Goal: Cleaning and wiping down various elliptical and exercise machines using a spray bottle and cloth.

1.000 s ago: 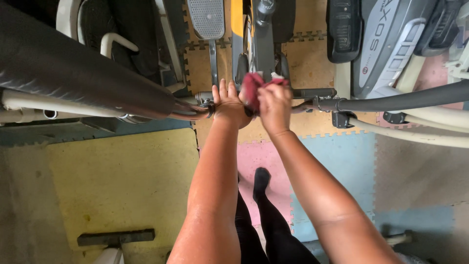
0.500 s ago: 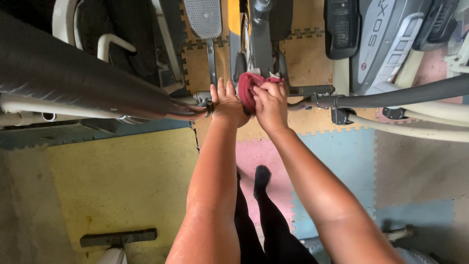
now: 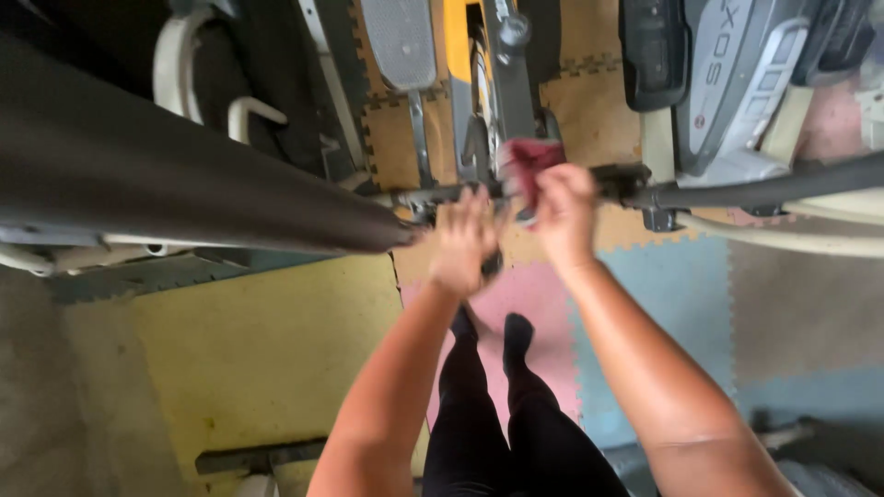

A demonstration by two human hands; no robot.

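Cloth (image 3: pixel 532 158), dark red and bunched into a soft wad, sat pinched in the right hand (image 3: pixel 564 204), pressed against the centre of the handlebar (image 3: pixel 442 195) just ahead of that hand's fingers. Half a second before, both hands had been side by side on the bar; now the left hand (image 3: pixel 463 241) had slipped back off it and hung just below, fingers loosely curled on nothing, blurred by motion. View had swung as well. Wiping appeared to be carrying on one-handed. Grey padded arm (image 3: pixel 184 175) lay to the left of the left hand; foam floor mats (image 3: pixel 645 294) lay beneath both wrists.
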